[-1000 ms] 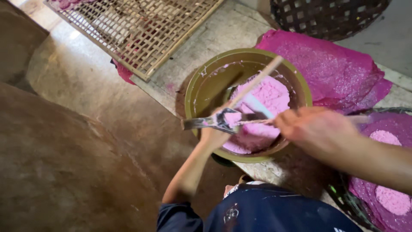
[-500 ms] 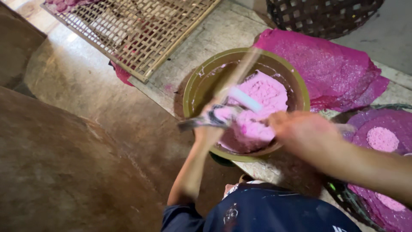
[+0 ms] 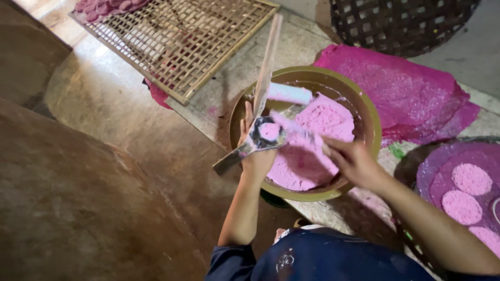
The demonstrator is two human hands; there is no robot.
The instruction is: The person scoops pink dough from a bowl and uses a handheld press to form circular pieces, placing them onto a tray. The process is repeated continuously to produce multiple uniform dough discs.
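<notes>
An olive-green bowl (image 3: 371, 106) holds pink powdery paste (image 3: 325, 118). My left hand (image 3: 256, 158) grips a metal ring mould with a flat handle (image 3: 249, 146) at the bowl's left rim. The same hand also holds a long wooden stick (image 3: 269, 60) that points up and away. The mould's ring is filled with pink paste. My right hand (image 3: 355, 162) is over the bowl's near side and holds a pink-coated flat scraper (image 3: 298, 134), whose tip lies across the mould.
A bamboo lattice tray (image 3: 172, 44) lies at the back left with pink discs (image 3: 104, 6) at its far corner. A magenta cloth (image 3: 411, 96) and a dark woven basket (image 3: 401, 21) sit behind the bowl. At right, a round tray (image 3: 432, 171) carries pink discs (image 3: 471, 179).
The wooden stick has swung from slanting right over the bowl to nearly upright. My right hand has drawn the scraper along the mould toward me.
</notes>
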